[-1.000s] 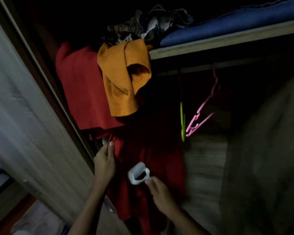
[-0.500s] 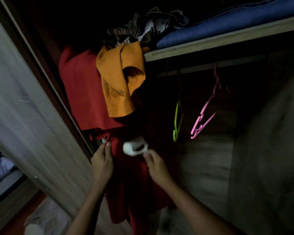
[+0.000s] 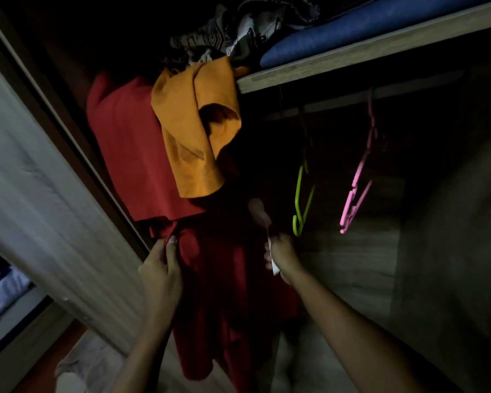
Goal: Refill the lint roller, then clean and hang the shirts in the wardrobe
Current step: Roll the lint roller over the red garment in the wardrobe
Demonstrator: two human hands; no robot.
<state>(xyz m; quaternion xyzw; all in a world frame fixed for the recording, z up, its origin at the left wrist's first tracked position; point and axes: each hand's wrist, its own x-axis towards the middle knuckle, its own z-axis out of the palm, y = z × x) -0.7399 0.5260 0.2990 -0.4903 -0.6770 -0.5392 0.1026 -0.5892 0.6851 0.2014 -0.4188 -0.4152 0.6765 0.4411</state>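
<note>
The fingers (image 3: 170,248) of the left hand (image 3: 160,272) were curled, thumb against them, pinching a fold of the dark red shirt (image 3: 227,293) near its collar. The shirt hung down from that pinch, past the wrist and between the two forearms. The fingers (image 3: 268,255) of the right hand (image 3: 284,255) were wrapped round the handle of the white plastic lint roller (image 3: 260,215). Its blurred head stuck up above the knuckles, in front of the upper shirt; whether it touched the cloth could not be told.

Above the left fingertips hung a second, brighter red garment (image 3: 125,154). Over it a mustard-orange cloth (image 3: 193,143) draped from the end of the pale wooden shelf (image 3: 352,56). Just right of the right-hand fingers and a little higher hung a lime-green plastic hanger (image 3: 302,199), and farther right a pink plastic hanger (image 3: 357,188).

On the shelf, high above both hands, lay a folded blue fabric (image 3: 366,24) and a crumpled black-and-white patterned cloth (image 3: 224,38). Left of the left hand ran the wardrobe's pale wood-grain sliding door (image 3: 40,211).
</note>
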